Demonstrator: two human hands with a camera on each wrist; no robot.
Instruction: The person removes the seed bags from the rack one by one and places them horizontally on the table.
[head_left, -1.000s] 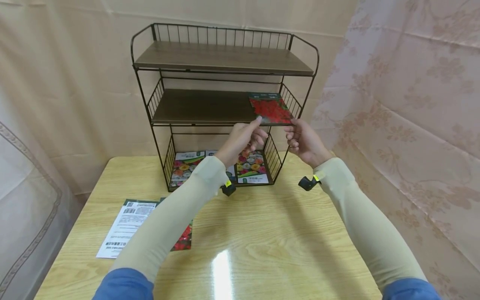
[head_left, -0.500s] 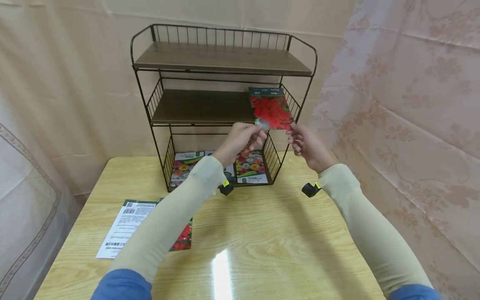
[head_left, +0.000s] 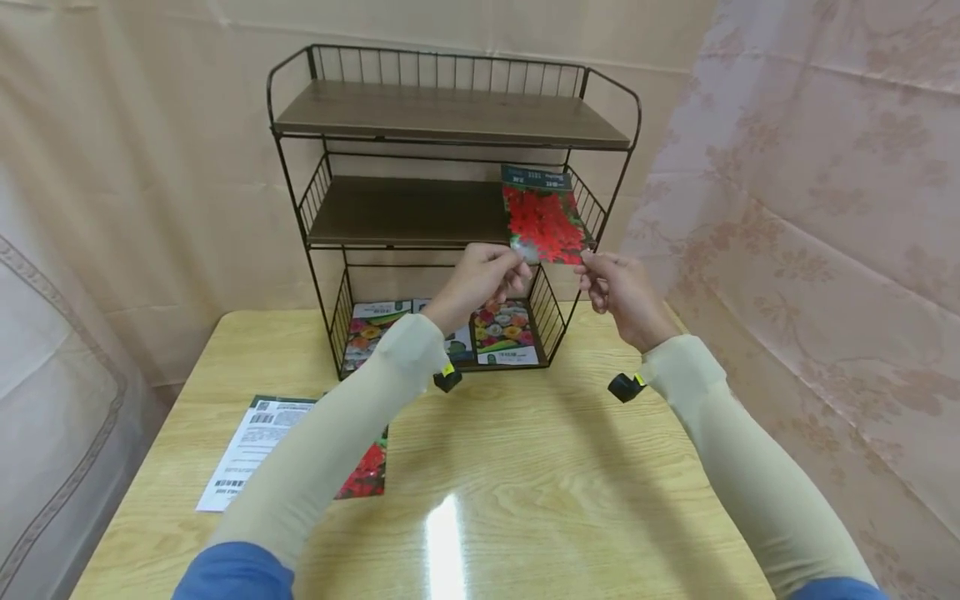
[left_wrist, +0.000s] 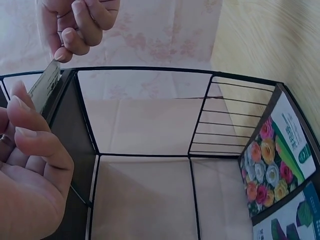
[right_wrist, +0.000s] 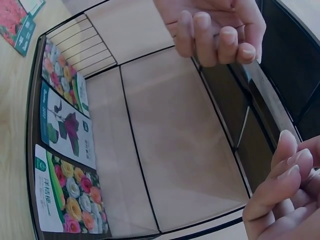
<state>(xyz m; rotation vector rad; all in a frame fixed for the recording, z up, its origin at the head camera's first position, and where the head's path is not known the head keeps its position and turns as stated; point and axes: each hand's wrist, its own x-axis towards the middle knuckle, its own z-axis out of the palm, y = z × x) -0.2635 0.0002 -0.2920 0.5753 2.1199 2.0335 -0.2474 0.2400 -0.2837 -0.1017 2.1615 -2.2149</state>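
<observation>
Both hands hold a flat seed packet [head_left: 546,218] with a dark green header and red flowers, at the right end of the middle shelf. My left hand [head_left: 480,285] pinches its near left corner, and my right hand [head_left: 621,290] pinches the near right corner. The packet's near edge sticks out past the shelf's front edge. From the left wrist, the packet's pale underside [left_wrist: 46,86] shows between the two hands. In the right wrist view, the packet is seen nearly edge-on, with my right hand's fingers [right_wrist: 287,172] curled at its near end.
The dark three-tier wire rack [head_left: 450,133] stands at the table's back. On its bottom shelf lie rose-pictured packets [head_left: 504,327] and a purple-pictured one [right_wrist: 70,126]. A white packet back [head_left: 243,454] and a red-flowered packet [head_left: 367,473] lie at the table's left, partly behind my left arm.
The held packet has come a little toward me, its near edge passing beyond the shelf front and its far edge appearing higher. Both hands moved slightly back with it.
</observation>
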